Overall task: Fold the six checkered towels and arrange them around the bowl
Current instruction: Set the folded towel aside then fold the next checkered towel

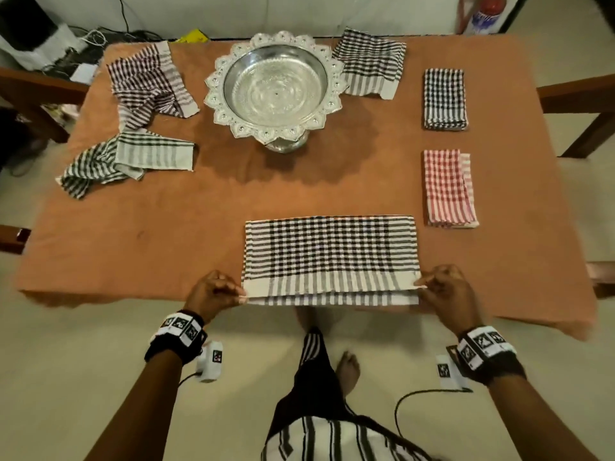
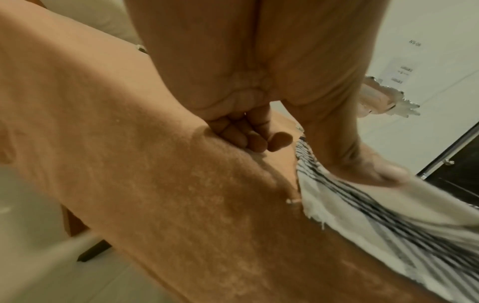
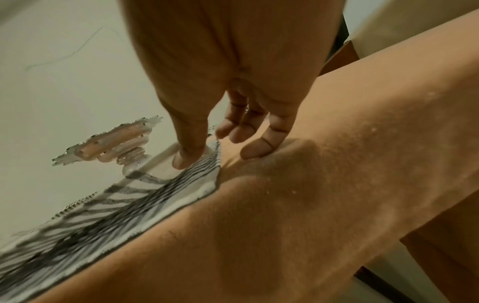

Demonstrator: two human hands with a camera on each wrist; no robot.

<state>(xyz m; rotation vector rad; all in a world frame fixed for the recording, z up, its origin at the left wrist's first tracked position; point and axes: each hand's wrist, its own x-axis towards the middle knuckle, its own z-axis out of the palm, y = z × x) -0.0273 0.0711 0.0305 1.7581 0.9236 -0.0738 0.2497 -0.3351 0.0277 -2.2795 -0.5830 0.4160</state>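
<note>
A black-and-white checkered towel (image 1: 329,257) lies folded once at the table's near edge. My left hand (image 1: 216,291) pinches its near left corner (image 2: 362,184), thumb on top. My right hand (image 1: 446,287) pinches its near right corner (image 3: 204,164). The silver scalloped bowl (image 1: 274,84) stands on its pedestal at the far middle. A folded black towel (image 1: 444,99) and a folded red towel (image 1: 449,188) lie at the right. Unfolded towels lie left of the bowl (image 1: 149,81), at the near left (image 1: 129,158) and right of the bowl (image 1: 371,63).
The table (image 1: 166,227) is covered with an orange-brown cloth that hangs over the near edge. Wooden chairs (image 1: 579,98) stand at both sides. Cables and a red-capped bottle (image 1: 486,13) sit on the floor behind the table. My legs are under the near edge.
</note>
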